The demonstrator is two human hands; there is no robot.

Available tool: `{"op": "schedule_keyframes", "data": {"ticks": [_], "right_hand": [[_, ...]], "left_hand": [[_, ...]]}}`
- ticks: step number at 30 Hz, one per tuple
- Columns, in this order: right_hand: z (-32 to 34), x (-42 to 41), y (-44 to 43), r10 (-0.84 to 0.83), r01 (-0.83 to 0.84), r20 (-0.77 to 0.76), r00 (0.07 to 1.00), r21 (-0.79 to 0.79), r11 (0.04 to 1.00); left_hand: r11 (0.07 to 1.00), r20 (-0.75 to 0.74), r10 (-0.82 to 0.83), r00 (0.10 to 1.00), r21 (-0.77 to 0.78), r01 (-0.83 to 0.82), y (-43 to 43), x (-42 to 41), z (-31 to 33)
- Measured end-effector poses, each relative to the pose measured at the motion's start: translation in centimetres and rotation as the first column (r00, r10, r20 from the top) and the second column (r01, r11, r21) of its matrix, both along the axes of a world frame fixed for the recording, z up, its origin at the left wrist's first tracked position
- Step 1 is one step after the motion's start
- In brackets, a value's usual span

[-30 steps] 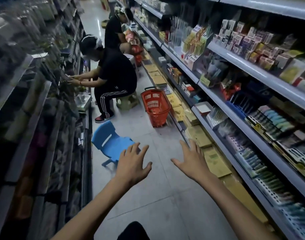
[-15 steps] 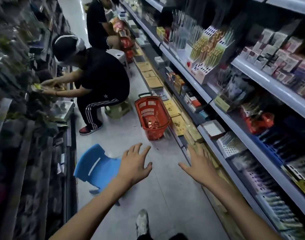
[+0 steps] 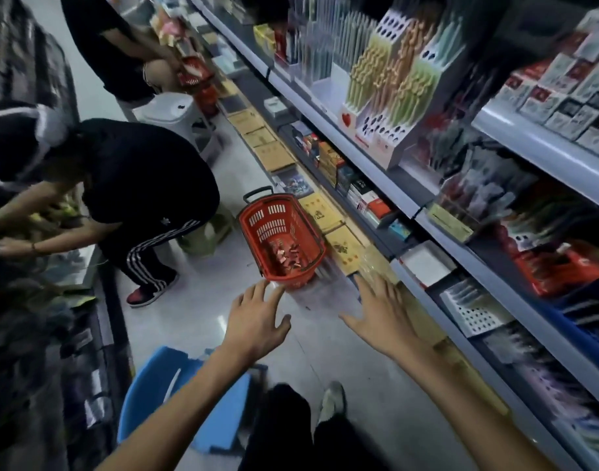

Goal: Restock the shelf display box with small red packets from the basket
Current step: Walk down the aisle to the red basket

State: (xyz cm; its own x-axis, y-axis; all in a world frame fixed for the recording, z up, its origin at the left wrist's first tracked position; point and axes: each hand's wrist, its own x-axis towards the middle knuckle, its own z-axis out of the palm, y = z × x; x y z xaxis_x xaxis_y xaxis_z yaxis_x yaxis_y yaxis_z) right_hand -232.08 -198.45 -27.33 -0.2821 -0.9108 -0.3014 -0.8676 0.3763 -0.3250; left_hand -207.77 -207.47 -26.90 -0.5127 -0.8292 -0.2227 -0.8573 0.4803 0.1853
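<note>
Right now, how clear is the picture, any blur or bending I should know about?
Head view: dim aisle, with motion blur smearing the left shelving and frame edges; the wide lens bends the right shelves; the red basket and both open hands, left and right, stay fairly sharp.

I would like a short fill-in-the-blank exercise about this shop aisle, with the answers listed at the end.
1. The small packets lie inside a basket whose colour is ____.
2. Both the left hand and the right hand are ____, holding nothing.
3. The basket stands on the ____, beside the shelving.
4. The small plastic chair under the left arm is ____ in colour.

Answers: red; open; floor; blue
</note>
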Motion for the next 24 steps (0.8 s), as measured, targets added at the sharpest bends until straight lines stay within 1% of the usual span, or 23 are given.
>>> {"op": "schedule_keyframes", "data": {"ticks": [2, 5, 12, 16, 18, 20, 24], "right_hand": [[-0.7, -0.2, -1.8, 0.001, -0.003, 0.051, 0.999, 0.041, 0.999], [-1.7, 0.1, -4.8, -0.033, 0.027, 0.096, 0.995, 0.070, 0.997], [-5.9, 1.3, -12.6, -0.091, 0.083, 0.068, 0.993, 0.113, 0.990], [-10.0, 2.6, -18.4, -0.127, 0.123, 0.024, 0.992, 0.122, 0.985], [-12.7, 3.2, -22.1, -0.170, 0.163, 0.027, 0.985, 0.177, 0.971], [-15.4, 3.9, -25.6, -0.212, 0.193, 0.054, 0.976, 0.240, 0.951], [-22.3, 5.3, -31.4, -0.212, 0.179, 0.092, 0.973, 0.279, 0.943]], "left_hand": [[0.999, 0.048, -0.010, 0.999, 0.040, 0.008, -2.2, -0.3, -0.2], [0.997, 0.078, -0.020, 0.997, 0.070, 0.014, -5.9, -0.6, -0.7], [0.985, 0.150, -0.101, 0.984, 0.154, 0.078, -16.6, -0.6, -5.3], [0.967, 0.176, -0.183, 0.967, 0.208, 0.145, -24.3, -0.8, -10.4], [0.956, 0.206, -0.213, 0.955, 0.246, 0.160, -28.3, -0.7, -13.7], [0.945, 0.219, -0.219, 0.951, 0.292, 0.150, -31.7, -0.5, -17.0], [0.927, 0.228, -0.194, 0.954, 0.362, 0.102, -37.2, 0.2, -24.2]]}}
